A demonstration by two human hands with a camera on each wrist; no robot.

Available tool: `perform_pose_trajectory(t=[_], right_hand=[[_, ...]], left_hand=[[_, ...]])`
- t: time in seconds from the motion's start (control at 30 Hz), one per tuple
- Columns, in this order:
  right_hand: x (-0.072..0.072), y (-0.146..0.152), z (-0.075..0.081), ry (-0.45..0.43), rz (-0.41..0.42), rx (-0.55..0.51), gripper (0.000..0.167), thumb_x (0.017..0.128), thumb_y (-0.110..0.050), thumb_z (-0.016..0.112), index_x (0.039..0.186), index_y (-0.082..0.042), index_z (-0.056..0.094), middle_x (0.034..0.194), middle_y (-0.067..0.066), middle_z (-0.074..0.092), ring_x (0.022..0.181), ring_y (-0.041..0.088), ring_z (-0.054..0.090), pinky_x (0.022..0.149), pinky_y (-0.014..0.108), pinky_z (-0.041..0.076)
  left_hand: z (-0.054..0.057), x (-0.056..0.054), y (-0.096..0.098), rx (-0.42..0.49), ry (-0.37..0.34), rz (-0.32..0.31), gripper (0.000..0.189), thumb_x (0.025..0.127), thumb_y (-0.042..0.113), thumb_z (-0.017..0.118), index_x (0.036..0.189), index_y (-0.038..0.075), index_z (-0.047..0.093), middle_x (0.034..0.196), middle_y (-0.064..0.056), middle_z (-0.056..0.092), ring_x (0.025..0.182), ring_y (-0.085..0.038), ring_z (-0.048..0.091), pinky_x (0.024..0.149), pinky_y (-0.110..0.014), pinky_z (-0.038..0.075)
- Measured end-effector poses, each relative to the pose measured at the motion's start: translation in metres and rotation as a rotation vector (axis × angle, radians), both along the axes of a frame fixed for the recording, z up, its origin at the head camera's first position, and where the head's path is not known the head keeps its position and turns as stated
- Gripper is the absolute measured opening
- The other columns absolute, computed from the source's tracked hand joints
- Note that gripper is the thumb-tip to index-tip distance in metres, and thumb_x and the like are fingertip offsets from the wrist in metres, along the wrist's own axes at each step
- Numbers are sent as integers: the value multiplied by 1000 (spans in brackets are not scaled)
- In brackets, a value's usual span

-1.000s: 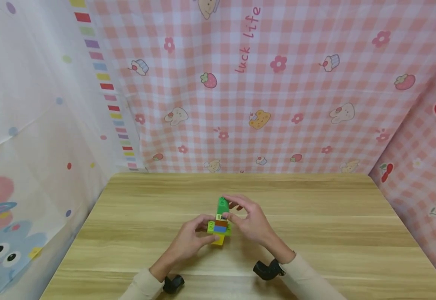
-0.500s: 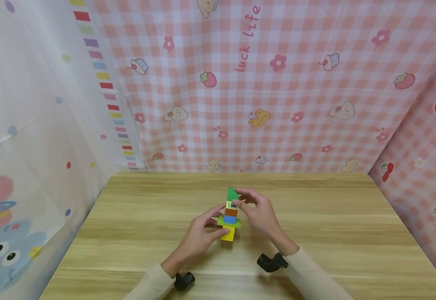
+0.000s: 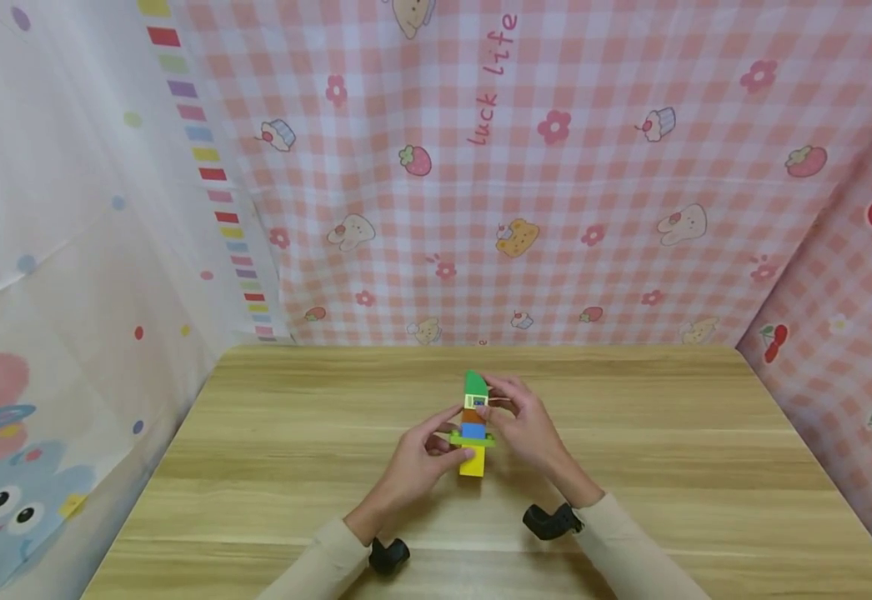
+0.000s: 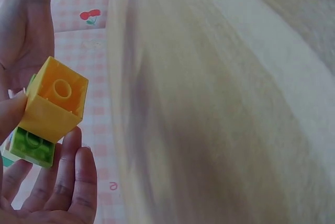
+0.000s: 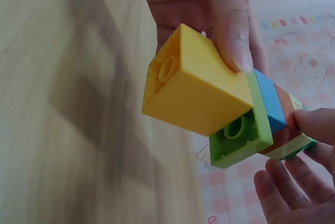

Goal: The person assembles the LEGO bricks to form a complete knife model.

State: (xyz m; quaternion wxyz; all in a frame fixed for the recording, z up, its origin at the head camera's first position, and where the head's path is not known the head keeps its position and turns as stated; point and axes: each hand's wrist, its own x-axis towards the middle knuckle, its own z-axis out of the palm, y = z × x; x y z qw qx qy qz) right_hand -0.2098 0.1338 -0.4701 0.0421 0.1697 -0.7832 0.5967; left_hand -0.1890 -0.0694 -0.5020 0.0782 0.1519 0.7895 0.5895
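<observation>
A tower of toy building blocks is held upright between both hands. From the bottom up it has a yellow block [image 3: 472, 463], a light green plate [image 3: 488, 440], a blue block [image 3: 473, 430], a brown block [image 3: 472, 416], a pale printed block [image 3: 470, 402] and a green curved block [image 3: 475, 384]. My left hand [image 3: 415, 463] grips the lower part, its thumb on the yellow block. The right hand [image 3: 528, 429] pinches the upper blocks, thumb at the printed one. Both wrist views show the yellow block's hollow underside [image 5: 166, 72], raised off the table.
The wood-grain table [image 3: 293, 433] spreads around the hands. Behind it hangs a pink checked cloth [image 3: 466, 192], with a white patterned cloth [image 3: 91, 250] at the left. A black device [image 3: 389, 556] is on the left wrist, and another black device [image 3: 550, 522] on the right.
Both hands have moved the tower to the right and slightly away from the body. It has turned more upright, and its side faces the head camera more squarely. Both grips persist.
</observation>
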Motion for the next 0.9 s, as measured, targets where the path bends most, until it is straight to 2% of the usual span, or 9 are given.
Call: perform_pose_trajectory(t=[0.13, 0.37, 0.63, 0.9], right_hand=[[-3, 5, -9, -13, -4, 19, 47, 96, -8, 65, 141, -9, 54, 137, 13, 54, 116, 30, 60, 102, 43, 47], [0, 6, -11, -79, -64, 53, 46, 97, -3, 61, 141, 0, 51, 138, 22, 53, 117, 39, 59, 100, 50, 47], [-9, 12, -34, -87, -98, 70, 46, 95, -9, 66, 140, -10, 56, 133, 14, 58, 111, 30, 63, 91, 36, 53], [-10, 11, -39, -93, -126, 84, 46, 93, -7, 68, 138, -9, 57, 131, 15, 60, 109, 30, 64, 90, 36, 54]], left_hand=[[-5, -3, 5, 1, -10, 5, 58, 90, 28, 75, 143, 25, 52, 119, -8, 65, 88, -18, 62, 74, -26, 54], [-13, -8, 14, -5, -41, -3, 59, 91, 24, 73, 145, 19, 50, 121, -12, 64, 89, -18, 65, 75, -27, 55], [-19, -9, 18, -56, -51, -4, 58, 93, 28, 71, 145, 19, 50, 124, -10, 63, 95, -18, 66, 77, -28, 56], [-18, -12, 19, -134, -12, -33, 59, 93, 29, 70, 146, 16, 49, 123, -9, 65, 92, -15, 63, 79, -28, 54]])
